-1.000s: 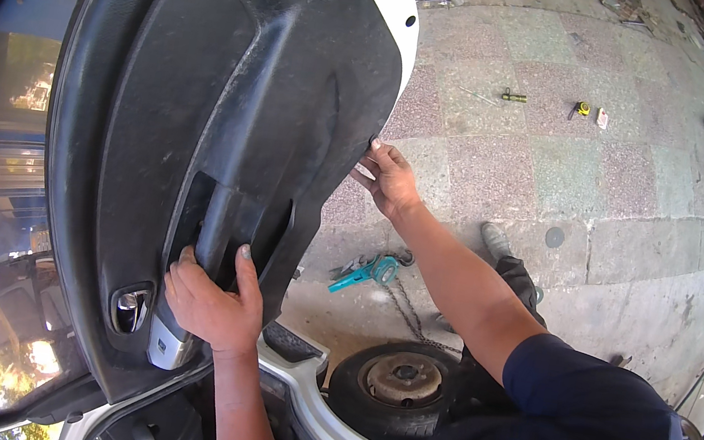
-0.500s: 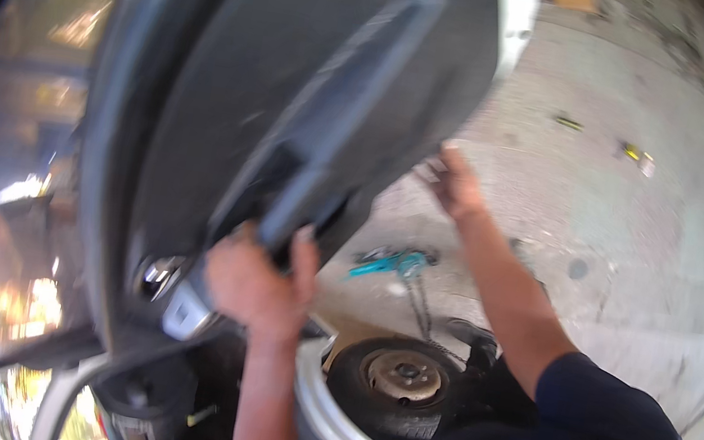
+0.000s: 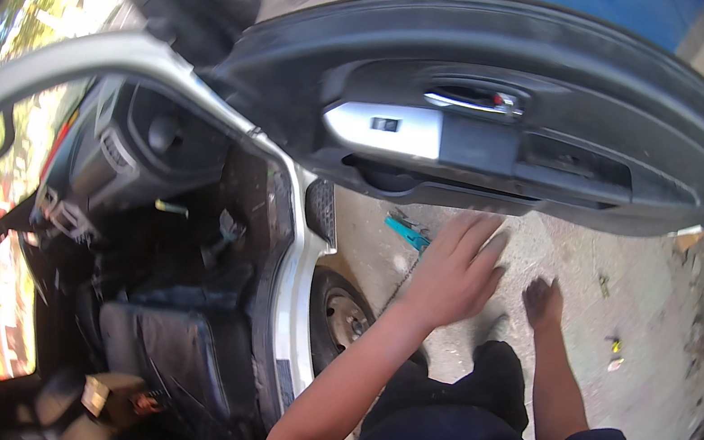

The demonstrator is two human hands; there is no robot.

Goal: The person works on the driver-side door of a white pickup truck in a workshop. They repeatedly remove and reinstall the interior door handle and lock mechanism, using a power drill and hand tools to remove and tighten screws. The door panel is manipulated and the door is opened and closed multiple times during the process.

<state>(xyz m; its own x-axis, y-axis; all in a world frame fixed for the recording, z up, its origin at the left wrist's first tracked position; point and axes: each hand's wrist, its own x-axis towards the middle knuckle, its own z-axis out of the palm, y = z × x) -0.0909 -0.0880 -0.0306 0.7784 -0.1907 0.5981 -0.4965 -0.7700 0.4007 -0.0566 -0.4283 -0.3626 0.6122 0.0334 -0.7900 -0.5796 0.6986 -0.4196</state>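
While I am looking down through the head camera, the black door trim panel is spanning the upper middle of the view. I am holding the left hand close to the panel's lower edge, beneath its armrest; the grip is standing wide, fingers stretching out, and blur is keeping me from telling whether the tips are touching. The right hand is hanging over the concrete floor, apart from the panel, its fingers bending into a narrower shape; I am unable to tell whether it is holding anything.

On the panel, a chrome door handle is sitting above the armrest, and a silver window-switch plate is covering the armrest's left part. Just past the panel's lower edge, a turquoise chain hoist is lying on the floor, beside the left hand. A tyre is resting beside the pale door sill, with the left forearm crossing close by. Toward the floor's right edge, a yellow tape measure is showing blurrily. Across the sill, a black seat is filling the cabin.
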